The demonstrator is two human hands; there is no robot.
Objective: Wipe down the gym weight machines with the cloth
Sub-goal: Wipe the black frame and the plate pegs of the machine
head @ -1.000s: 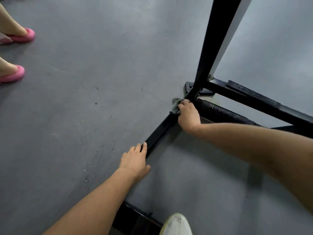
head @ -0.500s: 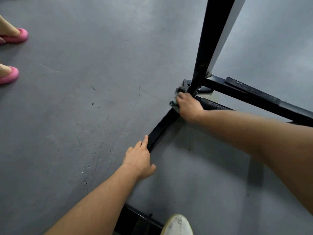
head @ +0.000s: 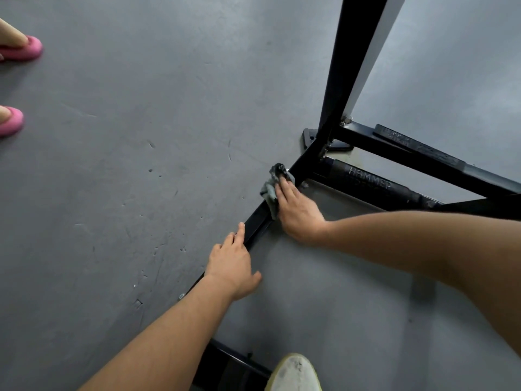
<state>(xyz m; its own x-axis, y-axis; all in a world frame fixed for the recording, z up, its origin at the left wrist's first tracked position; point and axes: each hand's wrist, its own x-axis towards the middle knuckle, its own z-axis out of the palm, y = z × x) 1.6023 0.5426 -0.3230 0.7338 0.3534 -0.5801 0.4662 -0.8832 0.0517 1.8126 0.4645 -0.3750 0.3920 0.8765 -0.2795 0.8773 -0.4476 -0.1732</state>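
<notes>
Cloth [head: 270, 190], grey-green crumpled fabric, lies on the black steel floor rail [head: 258, 218] of the weight machine, just short of the corner where the rail meets the black upright post [head: 346, 66]. One dark, bunched end of the cloth sticks out beyond the fingertips towards that corner.

Right hand [head: 298, 213]: palm down, fingers straight and held close together, pressing the cloth flat against the rail's top. No finger is curled round the fabric. The thumb is not visible.

Left hand [head: 231, 263]: palm down over the same rail, nearer the person and apart from the right hand. Its fingers are extended along the rail with the tips touching the metal, and the thumb is spread towards the inner side. It holds nothing.

Behind the right hand, a black padded roller marked HAMMER [head: 372, 179] runs along the floor, with a black rear beam [head: 423, 156] behind it. Both join the frame at the foot of the post. A black cross member [head: 234, 359] lies at the lower edge, beside the toe of a white shoe [head: 294, 372].

Grey scuffed floor [head: 141, 165] surrounds the frame. At the left edge, well apart from the machine, are two pink slippers [head: 25, 49] on another person's feet.
</notes>
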